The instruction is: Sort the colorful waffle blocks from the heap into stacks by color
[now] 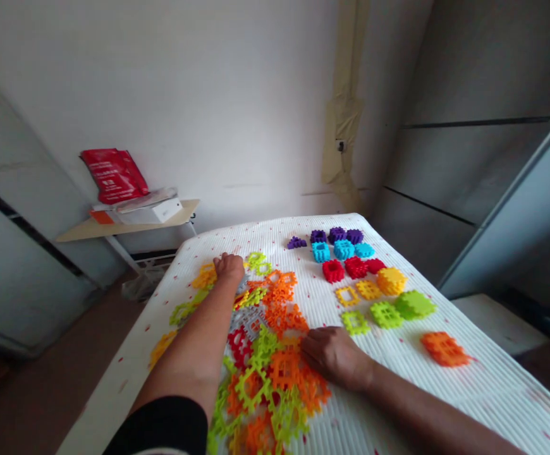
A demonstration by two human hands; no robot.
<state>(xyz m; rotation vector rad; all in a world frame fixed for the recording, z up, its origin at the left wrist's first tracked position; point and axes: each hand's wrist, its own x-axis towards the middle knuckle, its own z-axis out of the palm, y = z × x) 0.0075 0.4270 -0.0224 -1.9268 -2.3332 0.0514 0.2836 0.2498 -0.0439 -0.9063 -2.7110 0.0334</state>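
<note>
A loose pile of flat notched plastic pieces, with orange pieces (284, 370), lime green pieces (251, 387), grey pieces (250, 319) and red pieces (239, 346), covers the table's middle and left. My left hand (229, 268) is at the pile's far edge, beside yellow pieces (205, 276); its fingers are curled, and what they hold is hidden. My right hand (336, 357) rests at the pile's right edge against orange pieces, fingers bent together, their tips hidden. Sorted stacks stand on the right: purple (337, 235), blue (344, 249), red (355, 267), yellow (391, 281), green (415, 304), orange (444, 349).
The table (256, 230) has a white ribbed cover. Behind it on the left, a small side table (78, 232) bears a white box (154, 212) and a red package (114, 177). Grey cabinets (459, 164) flank the right side.
</note>
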